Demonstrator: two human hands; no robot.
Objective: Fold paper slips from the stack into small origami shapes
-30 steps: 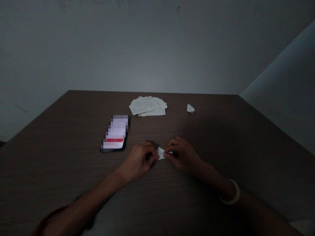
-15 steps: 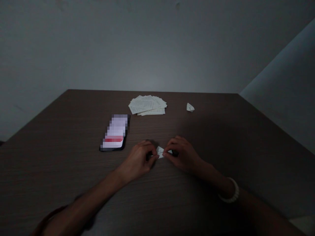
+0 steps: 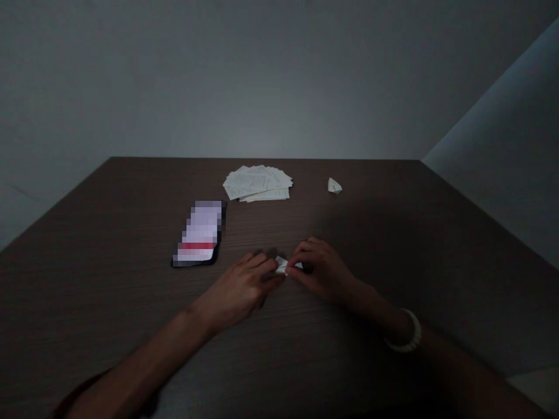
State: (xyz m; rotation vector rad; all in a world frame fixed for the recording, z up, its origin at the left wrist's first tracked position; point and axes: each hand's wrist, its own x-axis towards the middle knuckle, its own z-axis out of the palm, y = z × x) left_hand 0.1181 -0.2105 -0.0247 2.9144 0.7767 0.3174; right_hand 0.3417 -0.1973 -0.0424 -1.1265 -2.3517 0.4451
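A small folded piece of white paper (image 3: 282, 263) is held low over the table between my two hands. Its left side is pinched by the thumb and fingers of my left hand (image 3: 247, 285). My right hand (image 3: 323, 270) grips the other side between thumb and fingertips, and a white corner shows beneath its fingers. Most of the paper is covered by my fingers, so its exact folds are hidden. A pale beaded bracelet (image 3: 413, 334) circles my right wrist.
On the brown wooden table (image 3: 131, 233), a lit phone (image 3: 198, 233) lies left of my hands. Farther back sits a fanned stack of printed paper sheets (image 3: 258, 182). A small folded paper piece (image 3: 334, 186) rests to its right. Behind the table rises a grey wall (image 3: 262, 81).
My left hand has turned, its fingers now flatter and closer over the paper. Less of the paper shows. My right hand keeps its pinch, and the whole view has shifted slightly.
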